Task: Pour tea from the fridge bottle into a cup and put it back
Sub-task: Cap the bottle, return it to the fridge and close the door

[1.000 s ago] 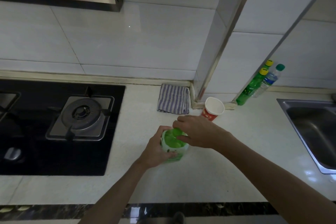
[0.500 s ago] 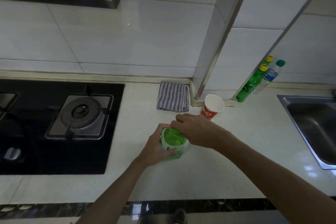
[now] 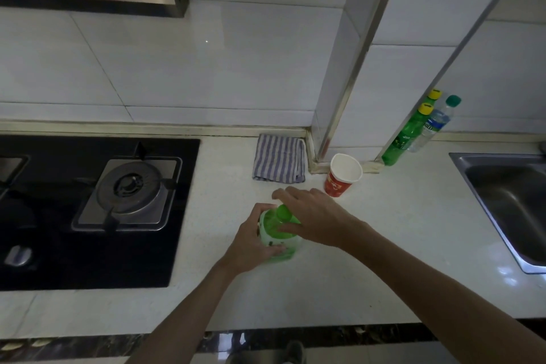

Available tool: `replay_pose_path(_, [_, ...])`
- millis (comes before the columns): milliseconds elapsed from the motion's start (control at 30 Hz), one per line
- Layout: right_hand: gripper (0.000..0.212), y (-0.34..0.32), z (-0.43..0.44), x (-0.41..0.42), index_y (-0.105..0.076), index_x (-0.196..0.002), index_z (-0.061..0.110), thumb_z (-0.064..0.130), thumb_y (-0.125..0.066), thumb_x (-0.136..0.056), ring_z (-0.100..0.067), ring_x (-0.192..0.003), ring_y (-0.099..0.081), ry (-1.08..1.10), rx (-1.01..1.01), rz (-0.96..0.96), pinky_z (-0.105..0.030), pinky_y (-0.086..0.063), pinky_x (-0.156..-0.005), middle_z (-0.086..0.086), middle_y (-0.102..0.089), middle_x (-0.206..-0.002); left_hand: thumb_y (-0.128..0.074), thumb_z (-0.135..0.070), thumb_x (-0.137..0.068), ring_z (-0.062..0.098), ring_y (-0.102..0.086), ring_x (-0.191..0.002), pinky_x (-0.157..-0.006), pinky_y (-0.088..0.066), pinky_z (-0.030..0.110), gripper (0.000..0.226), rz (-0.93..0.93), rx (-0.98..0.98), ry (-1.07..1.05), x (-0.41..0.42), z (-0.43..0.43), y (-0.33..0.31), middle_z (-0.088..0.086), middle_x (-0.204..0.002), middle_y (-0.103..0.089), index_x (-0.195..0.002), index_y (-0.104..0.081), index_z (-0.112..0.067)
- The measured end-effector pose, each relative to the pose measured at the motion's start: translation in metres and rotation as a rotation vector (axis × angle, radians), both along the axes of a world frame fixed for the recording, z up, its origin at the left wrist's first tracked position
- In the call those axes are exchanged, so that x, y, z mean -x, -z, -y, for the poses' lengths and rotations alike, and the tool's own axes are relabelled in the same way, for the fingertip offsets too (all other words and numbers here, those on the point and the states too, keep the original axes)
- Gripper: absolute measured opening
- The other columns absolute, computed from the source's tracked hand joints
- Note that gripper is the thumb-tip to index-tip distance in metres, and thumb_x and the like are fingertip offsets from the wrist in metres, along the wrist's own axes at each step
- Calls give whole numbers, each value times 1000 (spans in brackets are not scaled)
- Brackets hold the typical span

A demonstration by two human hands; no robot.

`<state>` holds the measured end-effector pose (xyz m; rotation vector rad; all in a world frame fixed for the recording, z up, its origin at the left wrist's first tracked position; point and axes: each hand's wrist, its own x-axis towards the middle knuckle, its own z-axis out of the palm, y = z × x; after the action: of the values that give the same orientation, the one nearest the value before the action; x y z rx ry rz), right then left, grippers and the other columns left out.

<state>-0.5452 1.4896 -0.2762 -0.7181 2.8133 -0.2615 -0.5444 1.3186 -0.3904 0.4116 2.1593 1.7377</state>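
Bracing the green bottle (image 3: 276,235) upright on the bench (image 3: 399,260), about midway between hob and sink and a little back from the front edge. Wrapping its body with the left grip (image 3: 255,241), fingers curled onto the label, which reads as steadying it against a twist. Arching over the top with the right grip (image 3: 314,216), thumb and fingers curled about the green cap (image 3: 284,211) and pinching it from above. Looks like cap work ahead of the pour, though cannot tell loosening from tightening.

Just past the right knuckles, a red paper cup (image 3: 342,176), upright, mouth open, pale inside, no tea made out in it. Near the bottle but apart from it, so only a short tilt toward the back right called for.

Further out, a striped cloth (image 3: 279,161) lying flat at the wall corner, behind the bottle and left of the cup. Tucked against the wall beyond the cup, a green soda bottle (image 3: 403,139) and a clear water bottle (image 3: 434,125), both capped, well out of the way.

Plenty of bare bench right of the bottle before the sink (image 3: 472,174). Hob (image 3: 183,216) off to the left, well apart. Tightest spot judged to be the cup itself: light, close to the right wrist, easy to knock on the lift.
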Motion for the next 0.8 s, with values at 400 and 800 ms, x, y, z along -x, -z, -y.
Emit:
replay_pose_path(400, [47,4,5,-2,-50,-117,14,56,-40,-98,-14,-81,-50,88,-114,-104,-26,-37,-76,-3,-62,-110,-89,-9,-65,13,-64,-106,-80,-58,27,74,10,-9,-2,0,1,2,-2,-120,-61,-126,-47,-21])
replay_pose_path(800, [38,4,-6,-5,-50,-133,16,35,-50,-100,-17,-100,-57,-14,17,-62,-30,-41,-90,-3,-58,-125,-90,-17,-64,16,-65,-104,-81,-58,32,75,-16,-7,-14,0,0,5,-7,-116,-63,-125,-47,-22])
